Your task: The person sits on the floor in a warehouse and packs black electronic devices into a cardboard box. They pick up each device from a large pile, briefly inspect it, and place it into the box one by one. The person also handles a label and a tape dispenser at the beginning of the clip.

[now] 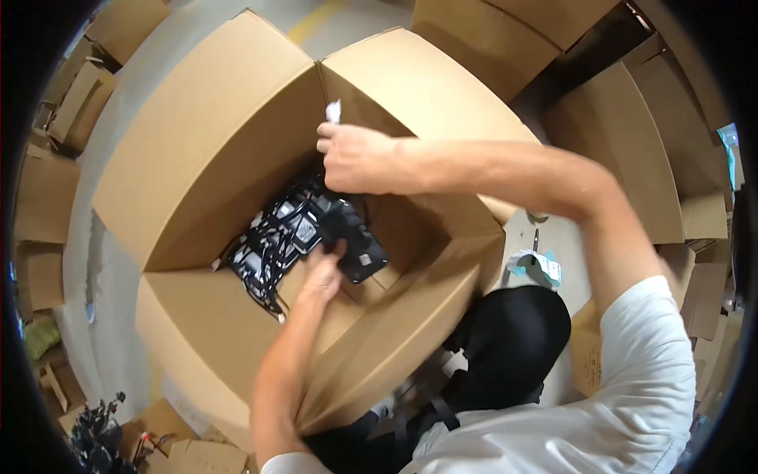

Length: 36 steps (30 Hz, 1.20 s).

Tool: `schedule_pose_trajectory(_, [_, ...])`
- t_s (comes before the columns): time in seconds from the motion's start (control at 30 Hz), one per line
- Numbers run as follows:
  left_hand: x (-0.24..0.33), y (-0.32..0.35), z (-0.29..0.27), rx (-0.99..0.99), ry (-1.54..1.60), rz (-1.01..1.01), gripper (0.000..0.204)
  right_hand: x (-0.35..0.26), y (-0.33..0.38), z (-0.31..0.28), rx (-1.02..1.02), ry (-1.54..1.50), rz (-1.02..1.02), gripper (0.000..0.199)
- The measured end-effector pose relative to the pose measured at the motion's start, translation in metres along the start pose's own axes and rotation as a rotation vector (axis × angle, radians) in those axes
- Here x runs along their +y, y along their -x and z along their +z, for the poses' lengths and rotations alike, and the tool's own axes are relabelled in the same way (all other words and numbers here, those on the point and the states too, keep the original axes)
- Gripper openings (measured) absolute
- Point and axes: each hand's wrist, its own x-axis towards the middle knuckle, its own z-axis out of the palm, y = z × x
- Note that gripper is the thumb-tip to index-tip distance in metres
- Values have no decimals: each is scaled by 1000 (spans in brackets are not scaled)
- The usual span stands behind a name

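Observation:
Inside a large open cardboard box point(207, 150), my left hand point(322, 270) reaches down to a flat black rectangular device point(354, 243). Its thumb and fingers grip the device's near left edge. My right hand point(359, 160) is raised over the box, closed, with a small white piece point(333, 112) sticking up from its fingers. What that piece is cannot be made out, nor whether anything hangs from it. To the left of the device lies a pile of black units with tangled black cables point(272, 237) and white labels, on the box's bottom.
The box's flaps are folded outward. More cardboard boxes point(616, 150) stand at the right, and others point(47, 197) line the left. A roll with pale blue-white material point(535, 267) lies on the floor by my knee point(513, 328). Black cables point(99, 430) pile up at lower left.

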Motion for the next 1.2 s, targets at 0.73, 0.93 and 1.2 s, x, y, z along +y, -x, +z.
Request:
schedule_pose_trajectory(0.73, [-163,-173,11,488,-936,3,71,28,-20,70,45,-618,315,44])
schedule_pose_trajectory(0.93, [65,18,59,-66,-1448,359,42,25,1,114,196,-478,348,29])
schedule_pose_trajectory(1.2, [207,497,-79,1064,-693,1071,17,-16,96,70,361,-683,355,27])
